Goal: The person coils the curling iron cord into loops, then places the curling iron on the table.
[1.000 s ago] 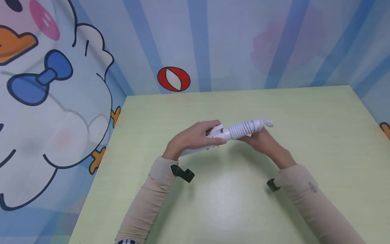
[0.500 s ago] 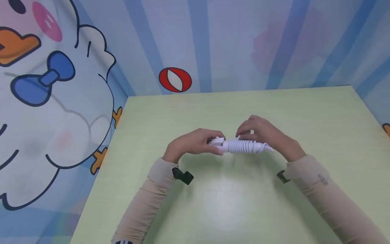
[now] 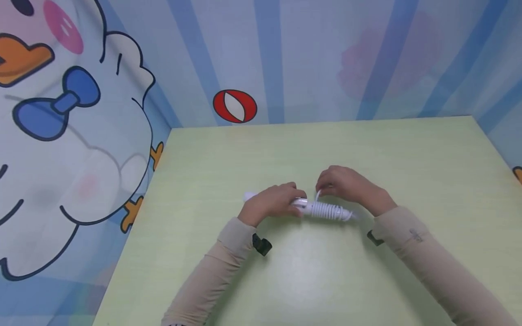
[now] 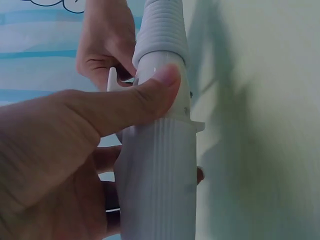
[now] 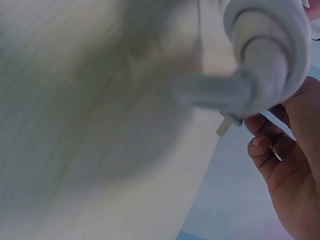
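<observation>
A white curling iron [image 3: 302, 206] with its power cord [image 3: 326, 211] wound in tight coils round one end is held low over the table. My left hand [image 3: 273, 202] grips its middle, thumb laid across the top and fingers round the underside, as the left wrist view shows. A small lever [image 4: 113, 80] juts from its side near the thumb. My right hand [image 3: 346, 184] pinches a free piece of cord standing up from the coils. In the right wrist view a flat prong [image 5: 223, 127] shows near the right fingers; the blurred cord end of the iron fills the foreground.
The pale green tabletop [image 3: 228, 154] runs back to a blue striped wall [image 3: 310, 59] with a printed red ball. A wall panel with a printed duck [image 3: 81, 172] borders the table on the left. Black wrist cameras [image 3: 262, 244] sit on both sleeves.
The curling iron has come lower and nearer, its coiled end now tipped slightly toward me. My right hand moved from beneath the coils to behind them and draws up a piece of cord.
</observation>
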Available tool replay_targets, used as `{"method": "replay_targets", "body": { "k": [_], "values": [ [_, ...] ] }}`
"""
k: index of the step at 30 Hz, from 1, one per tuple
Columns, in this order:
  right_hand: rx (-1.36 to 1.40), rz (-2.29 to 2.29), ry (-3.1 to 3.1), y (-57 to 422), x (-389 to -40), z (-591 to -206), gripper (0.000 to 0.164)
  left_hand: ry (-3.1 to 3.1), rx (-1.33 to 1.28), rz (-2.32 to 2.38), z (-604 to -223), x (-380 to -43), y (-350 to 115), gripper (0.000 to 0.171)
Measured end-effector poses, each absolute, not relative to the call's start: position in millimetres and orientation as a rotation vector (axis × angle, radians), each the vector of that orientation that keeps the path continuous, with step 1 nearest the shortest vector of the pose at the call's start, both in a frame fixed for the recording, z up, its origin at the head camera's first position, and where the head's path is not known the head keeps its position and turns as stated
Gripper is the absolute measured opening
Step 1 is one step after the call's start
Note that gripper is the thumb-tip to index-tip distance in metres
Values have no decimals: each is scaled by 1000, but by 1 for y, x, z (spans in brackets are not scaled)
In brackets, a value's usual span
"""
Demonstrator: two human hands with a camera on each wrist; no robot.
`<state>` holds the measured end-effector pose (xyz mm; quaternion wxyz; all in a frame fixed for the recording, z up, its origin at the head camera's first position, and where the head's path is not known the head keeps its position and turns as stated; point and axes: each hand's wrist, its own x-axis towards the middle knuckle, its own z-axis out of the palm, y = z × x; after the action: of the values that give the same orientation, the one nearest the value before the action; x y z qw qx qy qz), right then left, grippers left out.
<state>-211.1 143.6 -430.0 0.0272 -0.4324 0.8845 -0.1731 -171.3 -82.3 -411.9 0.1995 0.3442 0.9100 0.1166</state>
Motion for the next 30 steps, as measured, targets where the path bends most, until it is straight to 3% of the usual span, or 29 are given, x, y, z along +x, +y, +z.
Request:
{"method": "replay_targets", "body": {
  "k": [14,30],
  "values": [
    [-1290,-482,2754,141,-221,-445,10,2623,928,284,-436,-178,-81,37],
    [-1233,-475,2781,141,-223,-450,11,2682,816,267,-435,-174,-74,37]
  ]
}}
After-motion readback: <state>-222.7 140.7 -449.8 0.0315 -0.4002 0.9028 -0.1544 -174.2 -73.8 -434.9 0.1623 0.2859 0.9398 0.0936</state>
